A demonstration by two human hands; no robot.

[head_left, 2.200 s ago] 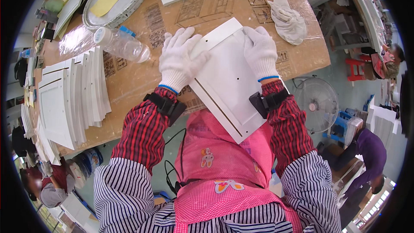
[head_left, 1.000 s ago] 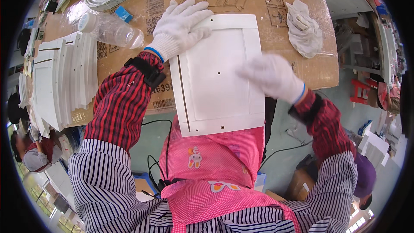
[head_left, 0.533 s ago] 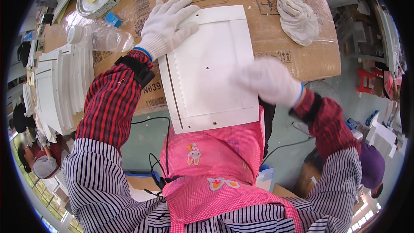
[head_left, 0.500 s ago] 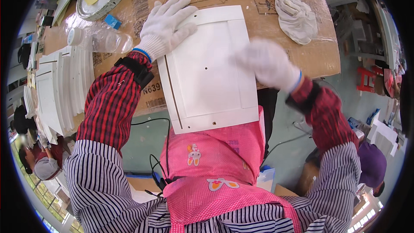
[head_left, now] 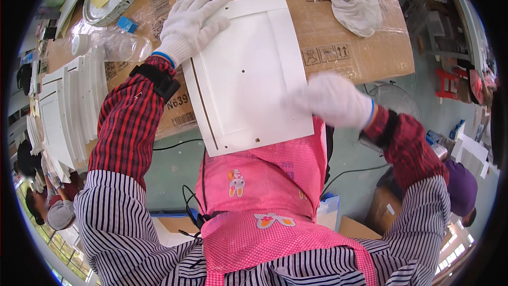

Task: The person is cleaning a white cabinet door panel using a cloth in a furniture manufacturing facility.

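Observation:
A white framed panel (head_left: 248,69) with small dark holes and a long groove down its left side lies over the table's near edge, its lower end against my pink apron. My left hand (head_left: 191,24), in a white knitted glove, rests flat on the panel's far left corner with the fingers stretched out. Over the panel's right border is my gloved right hand (head_left: 333,99), smeared by motion. Its fingertips point toward the panel's middle. Whether they hold anything is hidden by the blur.
Brown cardboard (head_left: 365,58) covers the table. A crumpled white cloth (head_left: 353,2) lies at the far right. On the left are a clear plastic bottle (head_left: 119,46), a blue block (head_left: 126,24), a white round lid (head_left: 100,8) and a stack of white panels (head_left: 79,100). A fan (head_left: 394,98) stands beyond my right hand.
My right hand has moved down along the panel's right side. The panel, my left hand and the table's contents appear slightly higher and further left in view.

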